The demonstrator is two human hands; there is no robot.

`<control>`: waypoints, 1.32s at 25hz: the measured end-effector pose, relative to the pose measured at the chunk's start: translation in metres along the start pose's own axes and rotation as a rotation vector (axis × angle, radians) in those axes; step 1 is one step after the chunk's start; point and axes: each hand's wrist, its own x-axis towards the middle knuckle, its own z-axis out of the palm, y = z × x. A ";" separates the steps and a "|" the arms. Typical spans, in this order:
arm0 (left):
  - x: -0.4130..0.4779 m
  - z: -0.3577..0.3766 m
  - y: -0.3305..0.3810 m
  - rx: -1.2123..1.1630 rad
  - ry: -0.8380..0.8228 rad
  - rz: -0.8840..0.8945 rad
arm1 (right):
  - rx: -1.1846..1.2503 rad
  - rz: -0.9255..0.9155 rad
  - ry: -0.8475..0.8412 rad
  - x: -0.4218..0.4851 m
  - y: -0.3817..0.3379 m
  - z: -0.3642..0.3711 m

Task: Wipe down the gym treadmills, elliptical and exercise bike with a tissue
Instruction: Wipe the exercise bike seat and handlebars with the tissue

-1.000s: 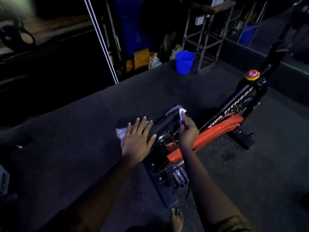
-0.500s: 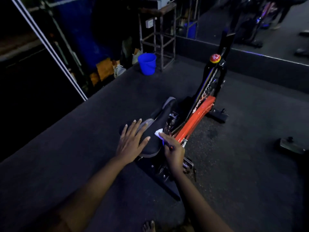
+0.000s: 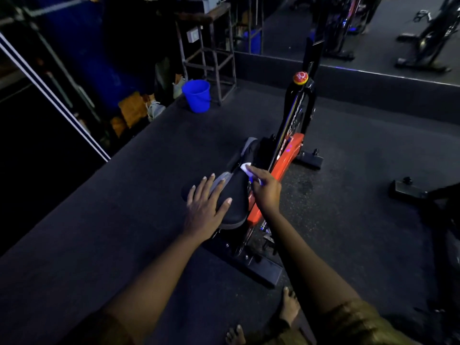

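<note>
One exercise bike (image 3: 286, 155), with one red knob (image 3: 300, 77) on top. Two hands at its saddle, left hand (image 3: 202, 210) and right hand (image 3: 266, 189); one tissue (image 3: 245, 167). Beyond the bike, one blue bucket (image 3: 197, 95) and two pale shoes (image 3: 155, 109). Behind the bike, two bare feet (image 3: 290, 306).

Dark speckled rubber floor (image 3: 348, 232). Carries a black-and-orange exercise bike (image 3: 286, 158), upright on two flat black crossbars (image 3: 261, 270). Farther back, holds a blue plastic bucket (image 3: 197, 95) just beside a rusty metal-frame stand (image 3: 216, 61). Bears two bare feet (image 3: 288, 307) at the near edge and a black equipment base (image 3: 405, 190) at right.
</note>
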 end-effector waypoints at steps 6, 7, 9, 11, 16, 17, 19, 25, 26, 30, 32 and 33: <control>-0.001 0.000 0.000 -0.044 0.021 -0.002 | -0.042 -0.029 0.023 -0.077 0.009 -0.005; -0.001 0.000 0.000 -0.055 0.020 -0.003 | -0.050 -0.017 0.035 -0.088 0.009 -0.005; 0.000 -0.003 0.002 -0.073 0.003 -0.011 | -0.070 -0.010 0.065 -0.106 0.006 -0.003; -0.001 -0.008 0.004 -0.077 -0.035 -0.022 | -0.136 -0.035 0.074 -0.123 0.002 -0.001; -0.006 -0.014 -0.004 -0.069 -0.119 0.010 | -0.205 -0.083 -0.156 -0.138 -0.019 -0.011; -0.008 -0.015 -0.005 -0.075 -0.131 0.010 | -0.224 -0.154 -0.135 -0.134 -0.020 -0.012; -0.011 -0.018 -0.007 -0.105 -0.141 0.014 | -0.277 -0.230 -0.094 -0.116 -0.023 -0.015; -0.021 -0.023 -0.009 -0.198 -0.122 0.009 | -0.278 -0.264 -0.019 -0.052 -0.036 -0.016; -0.021 -0.023 -0.008 -0.216 -0.111 0.005 | -0.290 -0.285 -0.045 -0.042 -0.038 -0.012; -0.019 -0.027 -0.003 -0.273 -0.039 -0.064 | -0.438 -0.308 -0.222 -0.018 -0.037 0.003; -0.018 -0.027 -0.002 -0.284 -0.027 -0.078 | -0.545 -0.295 -0.197 -0.017 -0.034 0.001; -0.018 -0.025 -0.003 -0.295 -0.024 -0.070 | -0.593 -0.337 -0.155 -0.018 -0.033 -0.001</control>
